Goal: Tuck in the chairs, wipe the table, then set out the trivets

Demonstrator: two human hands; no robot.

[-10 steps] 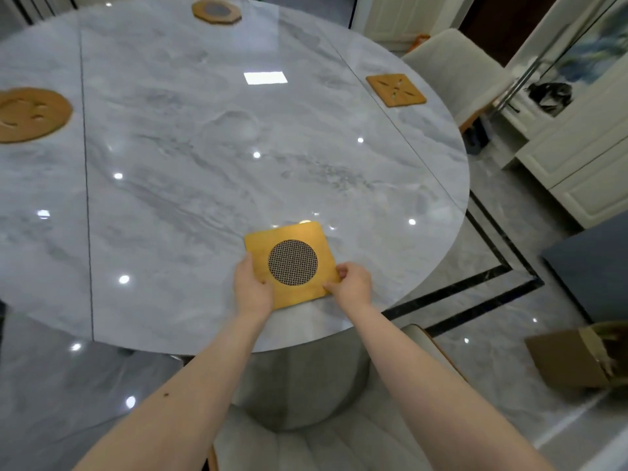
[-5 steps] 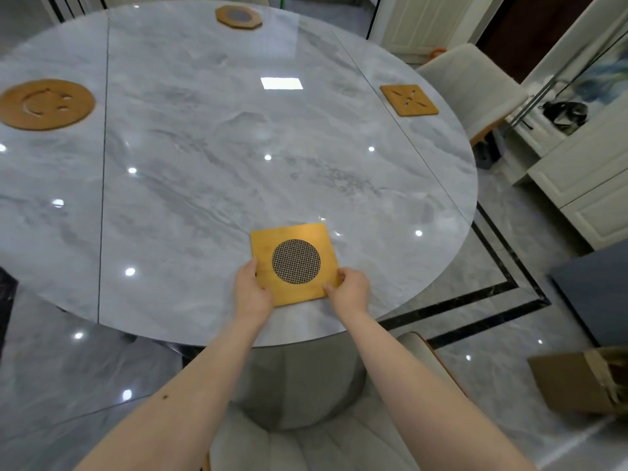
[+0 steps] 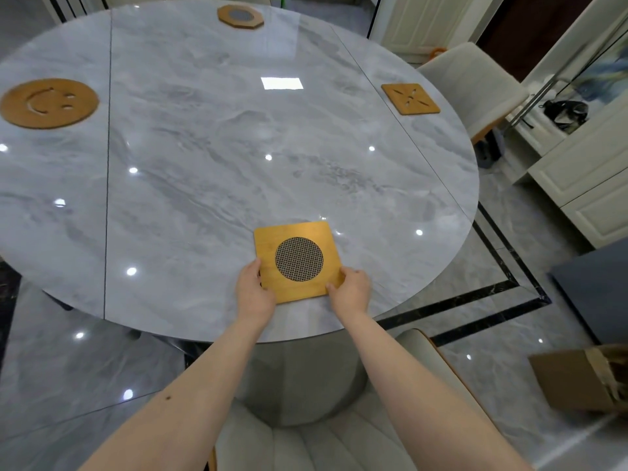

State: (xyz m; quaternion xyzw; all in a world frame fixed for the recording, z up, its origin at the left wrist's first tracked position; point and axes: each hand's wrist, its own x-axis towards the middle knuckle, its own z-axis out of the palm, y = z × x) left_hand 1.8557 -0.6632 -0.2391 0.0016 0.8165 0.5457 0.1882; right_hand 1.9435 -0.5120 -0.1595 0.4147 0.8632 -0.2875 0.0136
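A person's two hands hold a square wooden trivet [image 3: 298, 261] with a round mesh centre near the close edge of a grey marble worktop [image 3: 210, 171]. The left hand [image 3: 253, 289] grips the trivet's near left corner, its fingers curled at the edge, while the right hand [image 3: 350, 289] pinches the near right corner, thumb on top. The trivet lies flat or nearly flat on the worktop, directly between the two sets of fingers and reaching away from them. Three more trivets sit well beyond the fingers: a round one cut with a smiling face [image 3: 49, 103] far to the left of the left fingers, an octagonal one with a mesh centre [image 3: 240, 16] at the far edge straight ahead, and a square one with slotted cut-outs [image 3: 410, 98] far ahead and to the right of the right fingers. A pale upholstered chair [image 3: 472, 86] stands just past that trivet, and another chair [image 3: 306, 447] sits tucked below the forearms. A cardboard box [image 3: 577, 382] rests on the glossy floor well to the right.
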